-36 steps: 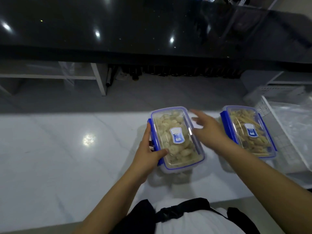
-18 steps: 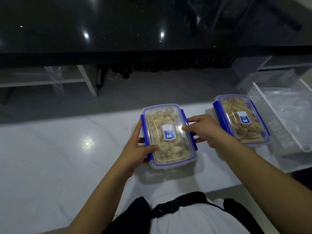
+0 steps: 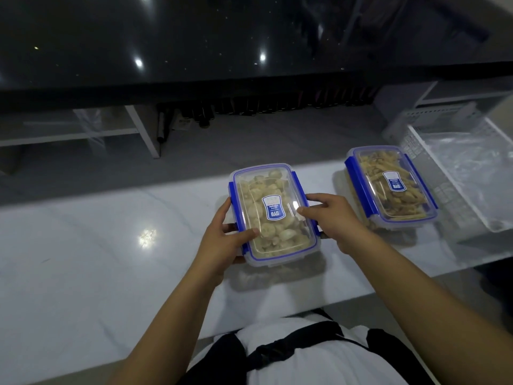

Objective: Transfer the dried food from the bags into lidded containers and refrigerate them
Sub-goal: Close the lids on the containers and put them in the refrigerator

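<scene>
— Head view: where's the lidded container [image 3: 273, 215]?
— Centre frame, on the white counter [image 3: 83, 259].
— Hands?
— Left hand [image 3: 222, 240] and right hand [image 3: 330, 220] clasp its blue-clipped sides. A second container [image 3: 391, 184] sits right.

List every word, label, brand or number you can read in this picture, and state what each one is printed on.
Blue label on the lid of the near container: large white letters at its bottom edge, seen upside down, not surely readable; small lines above too blurred.
Blue label on the lid of the far container: too small and blurred to read.
Nothing else legible.
</scene>
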Demonstrator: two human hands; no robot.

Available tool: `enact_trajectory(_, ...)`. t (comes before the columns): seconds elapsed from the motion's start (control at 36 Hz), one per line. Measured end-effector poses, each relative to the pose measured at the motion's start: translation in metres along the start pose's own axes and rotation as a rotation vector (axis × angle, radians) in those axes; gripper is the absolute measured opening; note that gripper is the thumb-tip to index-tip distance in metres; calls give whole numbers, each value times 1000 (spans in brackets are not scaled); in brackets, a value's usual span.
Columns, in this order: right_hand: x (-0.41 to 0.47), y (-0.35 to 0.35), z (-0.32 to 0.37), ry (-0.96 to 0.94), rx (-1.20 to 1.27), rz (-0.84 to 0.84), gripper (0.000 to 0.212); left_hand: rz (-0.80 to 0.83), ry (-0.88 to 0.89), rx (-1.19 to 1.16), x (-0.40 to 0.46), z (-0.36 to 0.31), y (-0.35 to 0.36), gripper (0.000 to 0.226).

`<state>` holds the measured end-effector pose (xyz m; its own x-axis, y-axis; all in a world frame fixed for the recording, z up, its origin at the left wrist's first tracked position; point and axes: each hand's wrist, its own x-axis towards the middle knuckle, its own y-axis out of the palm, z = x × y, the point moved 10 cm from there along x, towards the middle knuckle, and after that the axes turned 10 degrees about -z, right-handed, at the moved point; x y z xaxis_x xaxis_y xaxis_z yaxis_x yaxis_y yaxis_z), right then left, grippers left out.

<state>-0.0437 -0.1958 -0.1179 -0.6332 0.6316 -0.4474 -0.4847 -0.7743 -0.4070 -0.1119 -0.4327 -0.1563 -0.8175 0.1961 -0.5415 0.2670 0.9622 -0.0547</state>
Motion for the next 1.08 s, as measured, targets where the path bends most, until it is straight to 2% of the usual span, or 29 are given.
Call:
enact_trajectory(0.17, 1, 1, -2, 66, 37, 55, 37, 61, -117, -64, 1, 12, 1, 59)
enact_trajectory(0.28, -1, 4, -1, 89, 37, 90, 36, 96, -118, -44, -1, 5, 1, 55)
enact_trajectory(0.36, -12, 1, -4, 100, 68, 103, 25, 122, -79, 26, -10, -5, 5, 50)
enact_trajectory(0.42, -22, -11, -9, 98, 115, 93, 25, 164, -6, 96, -22, -16, 13, 56)
enact_trajectory(0.53, -55, -63, -19, 37, 304, 67, 40, 281, 100, 134, -59, -40, 39, 77)
enact_trajectory(0.64, -99, -135, -36, -21, 496, 12, 39, 448, 138, 146, -99, -55, 91, 77)
enact_trajectory(0.78, -156, -230, -81, -24, 648, -199, 27, 652, 113, 202, -154, -50, 178, 81)
enact_trajectory(0.81, -168, -248, -92, -22, 674, -240, 29, 697, 102, 210, -166, -47, 196, 81)
enact_trajectory(0.92, -218, -310, -135, -26, 706, -311, 66, 830, 96, 260, -210, -32, 269, 84)
enact_trajectory(1.08, -282, -365, -222, 39, 832, -412, 58, 1036, 93, 379, -276, 12, 368, 81)
